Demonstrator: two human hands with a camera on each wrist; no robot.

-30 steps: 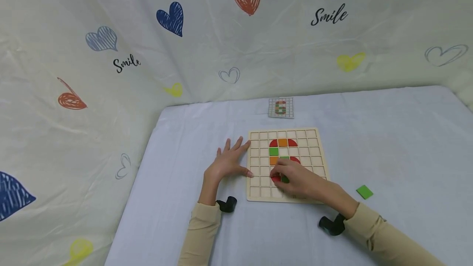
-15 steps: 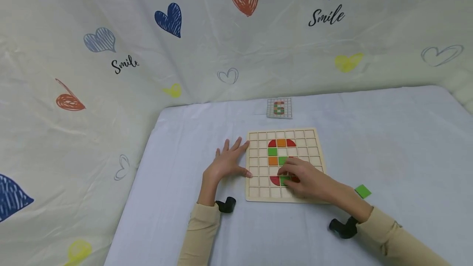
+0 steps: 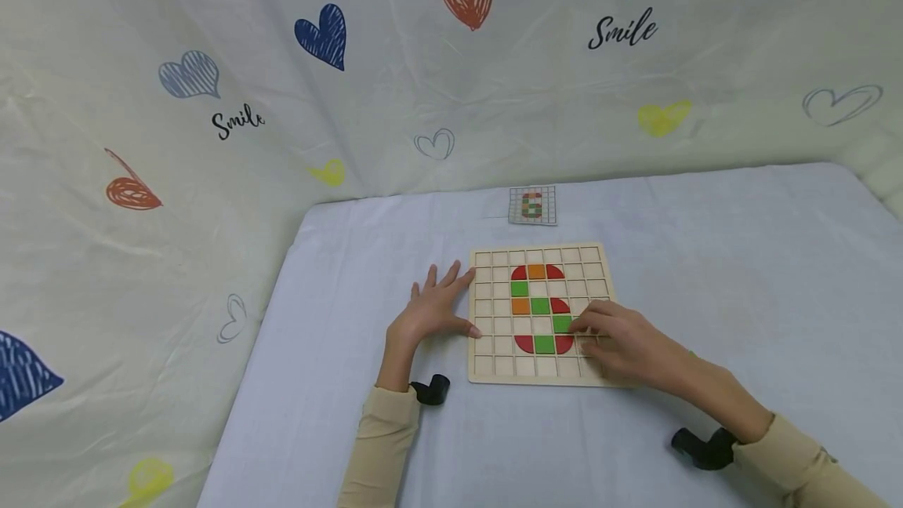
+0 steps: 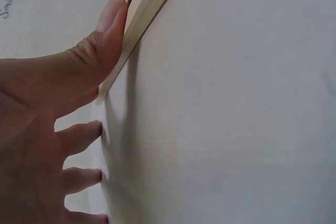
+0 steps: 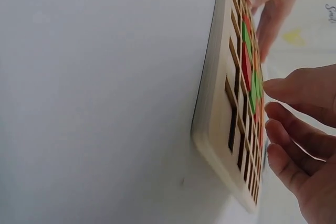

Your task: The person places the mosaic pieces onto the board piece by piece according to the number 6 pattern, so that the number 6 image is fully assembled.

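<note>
A wooden grid board (image 3: 494, 368) lies on the table. Red rounded tiles (image 3: 525, 344), orange square tiles (image 3: 520, 306) and green square tiles (image 3: 544, 345) form a figure like a 6 in its cells. With fingers spread, my left hand (image 3: 432, 312) rests at the board's left edge; its thumb (image 4: 107, 24) touches the rim in the left wrist view. My right hand (image 3: 631, 343) is over the board's right side, fingertips beside a green tile (image 3: 562, 324) in its cell. In the right wrist view, its loosely bent fingers (image 5: 289, 163) and thumb stand apart, with nothing between them.
A small card (image 3: 532, 206) showing a gridded 6 pattern lies behind the board. Only a sliver of a loose green tile (image 3: 692, 353) shows past my right forearm. A white cloth (image 3: 705, 257) covers the table, and a heart-printed sheet (image 3: 395, 100) hangs behind.
My right hand has moved right across the board, uncovering the green and red tiles in the figure's lower right. Its forearm now mostly hides the loose green tile. My left hand stays put.
</note>
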